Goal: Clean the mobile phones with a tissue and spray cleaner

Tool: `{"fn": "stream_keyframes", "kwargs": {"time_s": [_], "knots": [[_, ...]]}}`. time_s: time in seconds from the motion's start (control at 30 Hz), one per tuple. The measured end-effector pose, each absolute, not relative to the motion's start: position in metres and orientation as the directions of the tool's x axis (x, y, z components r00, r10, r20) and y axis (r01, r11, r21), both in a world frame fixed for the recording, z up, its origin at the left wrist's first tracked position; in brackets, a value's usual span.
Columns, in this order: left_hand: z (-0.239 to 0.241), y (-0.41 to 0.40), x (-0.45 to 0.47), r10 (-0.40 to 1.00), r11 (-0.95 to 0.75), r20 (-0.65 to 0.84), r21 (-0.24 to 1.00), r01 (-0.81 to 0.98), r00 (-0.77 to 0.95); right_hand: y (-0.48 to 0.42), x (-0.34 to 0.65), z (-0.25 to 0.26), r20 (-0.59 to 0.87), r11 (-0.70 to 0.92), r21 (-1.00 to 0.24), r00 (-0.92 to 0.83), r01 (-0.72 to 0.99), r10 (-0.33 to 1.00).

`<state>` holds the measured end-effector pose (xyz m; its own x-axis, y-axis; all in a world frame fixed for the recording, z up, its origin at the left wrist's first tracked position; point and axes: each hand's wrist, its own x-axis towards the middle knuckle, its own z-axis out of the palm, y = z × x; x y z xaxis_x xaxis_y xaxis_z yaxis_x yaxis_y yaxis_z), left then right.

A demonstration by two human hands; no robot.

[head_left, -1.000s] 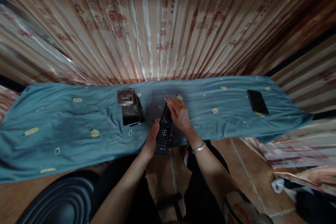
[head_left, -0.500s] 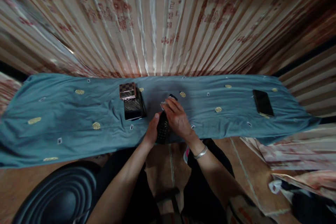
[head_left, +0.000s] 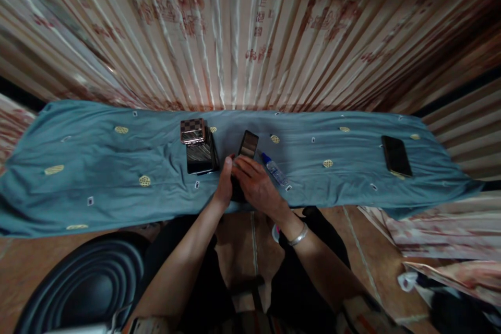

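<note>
A black keypad phone (head_left: 249, 143) lies between my hands above the cloth's near side, its screen end showing and pointing away from me. My left hand (head_left: 224, 181) grips its left side, thumb up along the edge. Across the phone's keypad part lies my right hand (head_left: 256, 182), fingers bent and pressed together; what may be under the fingertips is hidden. Just right of that hand, a small clear bottle with a blue cap (head_left: 275, 170) rests on the cloth.
A blue-green cloth (head_left: 109, 167) covers the long narrow table. To the left, a brown checkered case (head_left: 192, 130) sits on dark phone-like slabs (head_left: 200, 157). Another dark phone (head_left: 396, 155) lies far right. A curtain (head_left: 235, 52) hangs behind; a black ribbed round stool (head_left: 86, 287) stands lower left.
My right hand has slid down the phone toward me, uncovering its screen and covering the keypad. The blue-capped bottle now shows. A whitish bit under my right fingers is no longer visible.
</note>
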<state>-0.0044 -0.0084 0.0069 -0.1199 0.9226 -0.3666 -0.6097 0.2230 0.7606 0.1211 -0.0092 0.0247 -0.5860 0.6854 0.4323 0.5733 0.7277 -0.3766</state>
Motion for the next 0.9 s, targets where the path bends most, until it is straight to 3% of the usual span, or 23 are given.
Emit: {"fn": "stream_keyframes", "kwargs": {"time_s": [0.1,0.33,0.5,0.7,0.9], "knots": [[0.013,-0.007,-0.003,0.909,0.189,-0.363,0.798,-0.572,-0.206,-0.013,0.121,0.025,0.432,0.735,-0.387,-0.594,0.557,0.678],[0.028,-0.003,-0.002,0.938,0.213,-0.339,0.725,-0.655,-0.070,-0.021,0.119,0.022,0.431,0.750,-0.416,-0.615,0.514,0.661],[0.035,-0.001,-0.004,0.885,0.286,-0.460,0.663,-0.692,-0.075,-0.028,0.119,0.025,0.454,0.772,-0.423,-0.626,0.475,0.634],[0.035,0.005,-0.009,0.862,0.309,-0.503,0.619,-0.722,-0.062,-0.037,0.117,0.017,0.492,0.796,-0.359,-0.626,0.487,0.605],[0.033,0.008,-0.013,0.910,0.266,-0.414,0.617,-0.740,-0.018,-0.033,0.122,0.011,0.543,0.802,-0.302,-0.599,0.515,0.589]]}}
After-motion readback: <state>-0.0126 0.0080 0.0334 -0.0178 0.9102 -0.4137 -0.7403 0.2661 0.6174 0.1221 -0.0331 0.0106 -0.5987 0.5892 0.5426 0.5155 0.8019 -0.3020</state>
